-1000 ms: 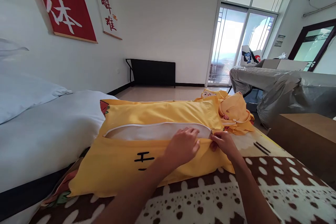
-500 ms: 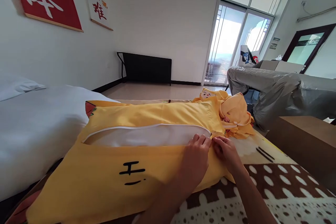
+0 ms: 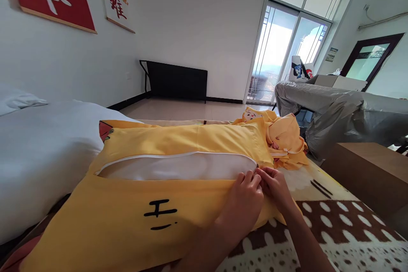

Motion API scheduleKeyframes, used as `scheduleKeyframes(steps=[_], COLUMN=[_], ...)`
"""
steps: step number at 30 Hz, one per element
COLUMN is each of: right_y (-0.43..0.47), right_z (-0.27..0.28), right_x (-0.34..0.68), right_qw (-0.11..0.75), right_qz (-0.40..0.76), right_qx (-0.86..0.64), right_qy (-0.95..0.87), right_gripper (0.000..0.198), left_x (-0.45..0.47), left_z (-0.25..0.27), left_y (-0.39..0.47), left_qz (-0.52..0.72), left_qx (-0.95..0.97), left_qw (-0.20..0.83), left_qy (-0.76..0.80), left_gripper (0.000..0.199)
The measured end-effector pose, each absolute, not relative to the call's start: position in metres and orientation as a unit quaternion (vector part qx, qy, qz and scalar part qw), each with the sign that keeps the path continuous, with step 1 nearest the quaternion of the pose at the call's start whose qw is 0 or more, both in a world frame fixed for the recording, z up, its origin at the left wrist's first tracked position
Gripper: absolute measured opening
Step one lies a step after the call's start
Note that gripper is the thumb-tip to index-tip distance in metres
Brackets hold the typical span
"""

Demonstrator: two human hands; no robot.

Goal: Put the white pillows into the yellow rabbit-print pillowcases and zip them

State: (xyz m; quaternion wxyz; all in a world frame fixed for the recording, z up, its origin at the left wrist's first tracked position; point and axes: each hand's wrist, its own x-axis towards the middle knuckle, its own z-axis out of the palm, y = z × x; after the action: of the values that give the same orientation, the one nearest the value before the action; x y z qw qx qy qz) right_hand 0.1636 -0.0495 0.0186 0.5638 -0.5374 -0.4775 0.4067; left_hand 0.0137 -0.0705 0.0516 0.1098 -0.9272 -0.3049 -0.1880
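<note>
A yellow pillowcase (image 3: 121, 216) with black printed marks lies across the bed, its long zip opening gaping. Through the gap shows a white pillow (image 3: 165, 168). At the right end of the opening, my left hand (image 3: 245, 197) is closed, fingers curled on the lower edge of the cloth. Right beside it, my right hand (image 3: 274, 185) pinches the zip end of the pillowcase with thumb and forefinger. The zip pull itself is too small or hidden to make out. The two hands nearly touch.
Crumpled yellow and peach cloth (image 3: 282, 134) lies behind the right hand. White bedding (image 3: 47, 148) is at the left. A cardboard box (image 3: 369, 174) stands at the right, near a plastic-covered table (image 3: 344, 102). Two dark sticks (image 3: 321, 188) rest on the brown-and-cream blanket (image 3: 338, 229).
My left hand has shifted slightly right, closer to the right hand at the zip end. The view has moved a little; the opening still gapes.
</note>
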Motion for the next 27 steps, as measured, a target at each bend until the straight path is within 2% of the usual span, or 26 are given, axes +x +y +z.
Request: scheduleKeyframes(steps=[7, 12, 16, 19, 23, 27], right_y=[-0.051, -0.054, -0.059, -0.067, -0.089, -0.106], right_z=[0.023, 0.029, 0.036, 0.046, 0.063, 0.071], right_x=[0.163, 0.161, 0.165, 0.165, 0.154, 0.141], right_qw=[0.554, 0.554, 0.554, 0.55, 0.496, 0.422], right_qz=[0.346, 0.339, 0.349, 0.372, 0.412, 0.453], right_qx=[-0.54, -0.554, -0.546, -0.531, -0.512, -0.473], right_qy=[-0.531, -0.52, -0.523, -0.527, -0.568, -0.627], right_gripper=[0.033, 0.035, 0.034, 0.033, 0.027, 0.013], left_x=[0.007, -0.012, -0.021, -0.022, -0.02, -0.019], left_z=[0.06, 0.073, 0.083, 0.091, 0.098, 0.102], left_y=[-0.069, -0.058, -0.061, -0.068, -0.077, -0.082], left_qz=[-0.237, -0.197, -0.191, -0.25, -0.377, -0.316], left_qx=[-0.929, -0.957, -0.946, -0.914, -0.828, -0.825], left_qw=[0.059, 0.021, -0.047, -0.082, -0.167, -0.21], left_qy=[-0.278, -0.214, -0.259, -0.309, -0.38, -0.419], left_gripper=[0.024, 0.031, 0.03, 0.026, 0.031, 0.034])
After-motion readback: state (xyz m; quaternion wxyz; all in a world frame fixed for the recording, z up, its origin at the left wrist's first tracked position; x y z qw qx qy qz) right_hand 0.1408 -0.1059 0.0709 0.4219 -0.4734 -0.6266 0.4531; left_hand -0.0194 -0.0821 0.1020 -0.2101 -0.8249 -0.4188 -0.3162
